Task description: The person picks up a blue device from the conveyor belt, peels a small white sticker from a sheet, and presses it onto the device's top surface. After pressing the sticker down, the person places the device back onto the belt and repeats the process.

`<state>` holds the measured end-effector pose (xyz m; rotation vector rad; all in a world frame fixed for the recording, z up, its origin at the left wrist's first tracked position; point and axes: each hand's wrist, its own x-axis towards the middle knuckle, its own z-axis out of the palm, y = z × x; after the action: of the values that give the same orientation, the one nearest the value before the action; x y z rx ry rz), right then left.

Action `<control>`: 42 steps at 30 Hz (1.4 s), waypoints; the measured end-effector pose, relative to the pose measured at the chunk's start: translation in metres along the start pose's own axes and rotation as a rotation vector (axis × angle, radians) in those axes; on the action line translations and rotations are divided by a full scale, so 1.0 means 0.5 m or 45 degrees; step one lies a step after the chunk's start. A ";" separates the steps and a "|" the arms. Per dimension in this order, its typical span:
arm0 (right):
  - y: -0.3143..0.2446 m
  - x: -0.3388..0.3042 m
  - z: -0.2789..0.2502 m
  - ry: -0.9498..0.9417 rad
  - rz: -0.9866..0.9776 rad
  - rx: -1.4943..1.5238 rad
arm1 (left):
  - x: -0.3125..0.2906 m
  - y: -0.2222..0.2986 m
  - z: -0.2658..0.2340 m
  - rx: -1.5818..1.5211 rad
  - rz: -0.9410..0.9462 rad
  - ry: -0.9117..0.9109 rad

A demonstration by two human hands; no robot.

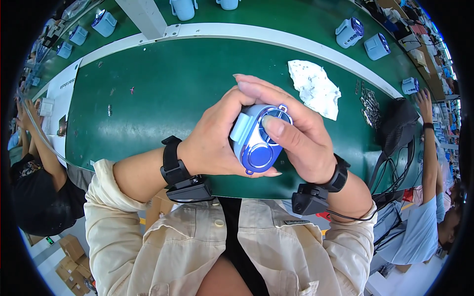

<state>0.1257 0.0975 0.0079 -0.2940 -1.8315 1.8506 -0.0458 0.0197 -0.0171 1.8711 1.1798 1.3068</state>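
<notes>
A small light-blue plastic device (259,140) is between my two hands above the green table. Its glossy darker-blue face has a raised round disc at the near end and a round opening with spokes at the far end. Small loops stick out at both ends. My left hand (212,133) wraps the device from the left and below, beside a pale-blue raised tab. From the right, my right hand (306,138) closes over it, its thumb lying on the spoked opening. The device's underside is hidden by my palms.
A smudged white cloth or paper (315,89) lies to the right, near a pile of small metal pieces (370,107) and a black bag (397,126) with cables. Similar blue devices (349,32) stand beyond the white rail (222,30). Other people (42,192) work at both sides.
</notes>
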 end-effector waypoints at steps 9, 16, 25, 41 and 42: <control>-0.002 0.013 0.001 0.007 0.037 0.109 | -0.002 -0.013 0.002 -0.048 0.033 0.043; -0.001 0.007 0.004 -0.005 0.004 0.038 | -0.003 -0.010 0.002 -0.008 0.053 0.036; -0.001 0.008 0.003 0.068 0.104 0.124 | 0.002 -0.010 0.004 -0.006 -0.011 -0.006; 0.079 0.266 -0.405 1.151 0.029 -0.206 | 0.010 -0.017 -0.004 0.075 -0.120 0.191; 0.101 0.276 -0.427 1.255 0.116 -0.672 | 0.011 -0.016 -0.005 0.084 -0.107 0.207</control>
<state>0.1049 0.3532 -0.0279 -1.2321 -1.5089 0.9019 -0.0500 0.0280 -0.0205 1.7675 1.3847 1.4101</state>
